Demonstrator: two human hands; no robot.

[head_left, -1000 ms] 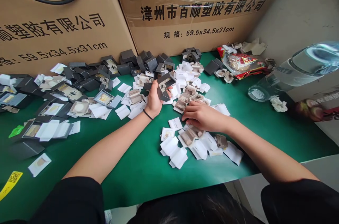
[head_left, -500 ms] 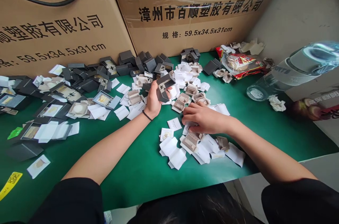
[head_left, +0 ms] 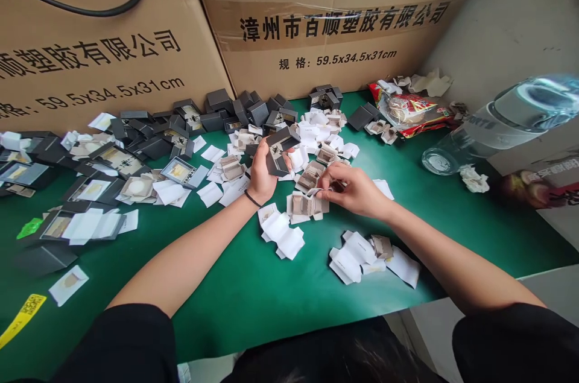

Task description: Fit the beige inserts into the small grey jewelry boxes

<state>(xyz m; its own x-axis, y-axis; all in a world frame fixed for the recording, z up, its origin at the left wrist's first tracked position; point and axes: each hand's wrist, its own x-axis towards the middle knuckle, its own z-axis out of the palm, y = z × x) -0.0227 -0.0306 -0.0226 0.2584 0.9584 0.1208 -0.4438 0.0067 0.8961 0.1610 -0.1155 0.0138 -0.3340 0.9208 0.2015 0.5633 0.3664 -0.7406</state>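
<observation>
My left hand [head_left: 261, 175] is closed around a small dark grey box [head_left: 279, 151], held open above the green mat [head_left: 244, 286]. My right hand [head_left: 352, 189] pinches the edge of a beige and white folded insert [head_left: 305, 204] just to the right of it, lifted slightly off the mat. White cards and beige inserts [head_left: 316, 129] lie scattered around both hands. One clump of white cards [head_left: 280, 232] lies below the left hand. Another clump with a beige insert [head_left: 368, 253] lies under my right forearm.
Two big cardboard cartons [head_left: 316, 21] stand along the back. Dark grey boxes [head_left: 244, 107] pile up in front of them and to the left [head_left: 90, 166]. A clear water bottle [head_left: 502, 123] lies at the right, beside a red snack packet [head_left: 411, 108] and crumpled tissue [head_left: 473, 178].
My right hand rose from the pile and moved left, pulling a beige insert with it. The white cards beneath shifted left and split into two clumps. The left hand kept its box.
</observation>
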